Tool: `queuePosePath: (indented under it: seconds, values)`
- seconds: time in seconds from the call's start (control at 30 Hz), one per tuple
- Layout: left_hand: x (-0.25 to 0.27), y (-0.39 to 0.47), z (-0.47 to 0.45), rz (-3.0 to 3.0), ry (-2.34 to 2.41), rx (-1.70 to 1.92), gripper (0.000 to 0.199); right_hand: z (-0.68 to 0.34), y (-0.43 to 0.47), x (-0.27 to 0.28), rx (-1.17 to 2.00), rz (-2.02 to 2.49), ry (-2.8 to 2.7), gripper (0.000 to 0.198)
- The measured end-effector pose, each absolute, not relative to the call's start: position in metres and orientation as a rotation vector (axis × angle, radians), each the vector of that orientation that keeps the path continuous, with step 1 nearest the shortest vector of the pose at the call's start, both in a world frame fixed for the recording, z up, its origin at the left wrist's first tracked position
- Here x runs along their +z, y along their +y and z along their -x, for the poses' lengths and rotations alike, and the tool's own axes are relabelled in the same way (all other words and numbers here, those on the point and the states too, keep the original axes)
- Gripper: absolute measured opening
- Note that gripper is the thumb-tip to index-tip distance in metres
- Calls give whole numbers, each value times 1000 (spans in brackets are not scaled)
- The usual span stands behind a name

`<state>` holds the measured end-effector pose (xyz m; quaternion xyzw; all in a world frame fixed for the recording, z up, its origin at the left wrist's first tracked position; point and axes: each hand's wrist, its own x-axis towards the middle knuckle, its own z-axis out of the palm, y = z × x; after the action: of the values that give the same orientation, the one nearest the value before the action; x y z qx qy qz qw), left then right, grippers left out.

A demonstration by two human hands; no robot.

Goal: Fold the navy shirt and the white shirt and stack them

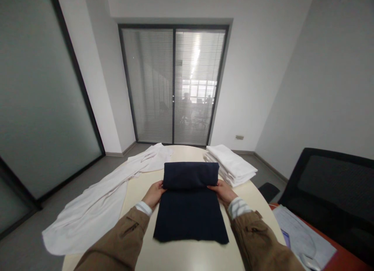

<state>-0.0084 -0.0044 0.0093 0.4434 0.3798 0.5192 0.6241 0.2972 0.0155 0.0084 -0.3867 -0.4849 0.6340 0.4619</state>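
A dark navy cloth [191,216] lies in a narrow strip on the pale table, its far part doubled over toward me in a thick fold. Whether it is a garment cannot be made out. My left hand [154,194] pinches the left end of that fold's near edge, thumb on top. At the opposite end, my right hand [225,191] grips the same edge between thumb and fingers. The cloth's lower part rests flat, its slightly uneven near edge facing me.
White cloth [96,208] sprawls along the left of the round table [189,259] and hangs over its edge. Folded white cloths [232,166] are stacked at the far right. A black mesh chair [330,189] stands at right, beside papers [304,232] on a red surface.
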Motion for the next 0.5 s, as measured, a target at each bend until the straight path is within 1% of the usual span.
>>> queuePosePath:
  seconds: [0.13,0.27,0.37,0.5]
  values:
    - [15,-9,5,-1017,902,1220,37,-296,13,14,1451,954,-1296,39]
    - [16,-10,7,-1038,927,1295,25,-299,10,21,1289,973,-1408,36]
    - [14,-9,8,-949,914,1285,27,-303,11,21,1317,931,-1407,32]
    - [15,-9,6,-840,846,1274,33,-305,16,15,1390,939,-1355,32]
